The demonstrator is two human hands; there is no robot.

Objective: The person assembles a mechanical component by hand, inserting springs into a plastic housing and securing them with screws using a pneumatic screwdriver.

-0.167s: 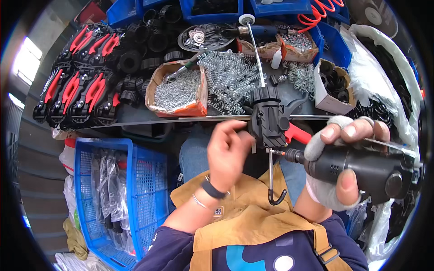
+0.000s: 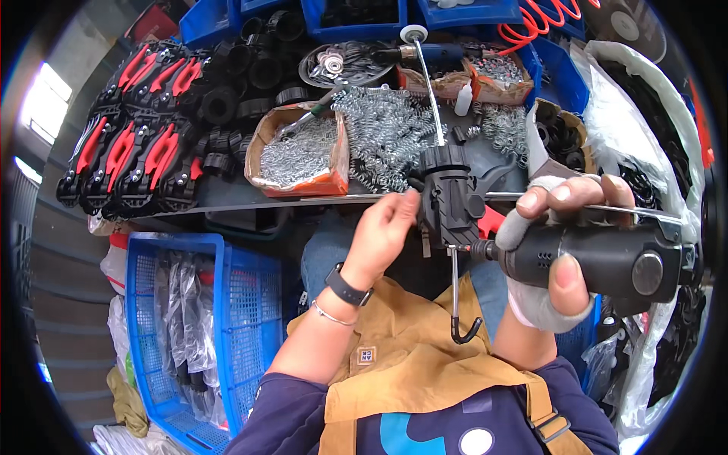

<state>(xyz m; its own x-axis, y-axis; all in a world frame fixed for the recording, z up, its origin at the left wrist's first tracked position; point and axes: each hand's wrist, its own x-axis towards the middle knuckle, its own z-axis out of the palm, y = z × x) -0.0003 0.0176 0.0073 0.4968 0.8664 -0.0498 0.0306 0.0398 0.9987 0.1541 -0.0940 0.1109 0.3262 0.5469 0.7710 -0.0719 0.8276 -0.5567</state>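
A black caulking gun body (image 2: pixel 447 199) stands at the table's front edge, a long metal rod (image 2: pixel 429 91) running through it. The rod has a pale disc (image 2: pixel 413 33) at its far end and a black-tipped hook (image 2: pixel 466 334) at the near end. Part of a red trigger (image 2: pixel 490 222) shows on its right. Wearing a grey fingerless glove, my right hand (image 2: pixel 557 262) grips a black power screwdriver (image 2: pixel 607 262), its tip at the body's lower right. My left hand (image 2: pixel 383 235) is beside the body's left side, fingertips pinched together; anything between them is hidden.
Beyond lie a cardboard box of small metal parts (image 2: pixel 254 171), loose springs (image 2: pixel 383 136) and a white bottle (image 2: pixel 463 100). Several red-and-black handle assemblies (image 2: pixel 114 163) line the left. A blue crate (image 2: pixel 250 326) holds bagged parts at lower left. A box of black rings (image 2: pixel 540 140) sits right.
The screwdriver has moved left and slightly up, bringing its tip to the body. My left hand has risen slightly, its fingers now closer together.
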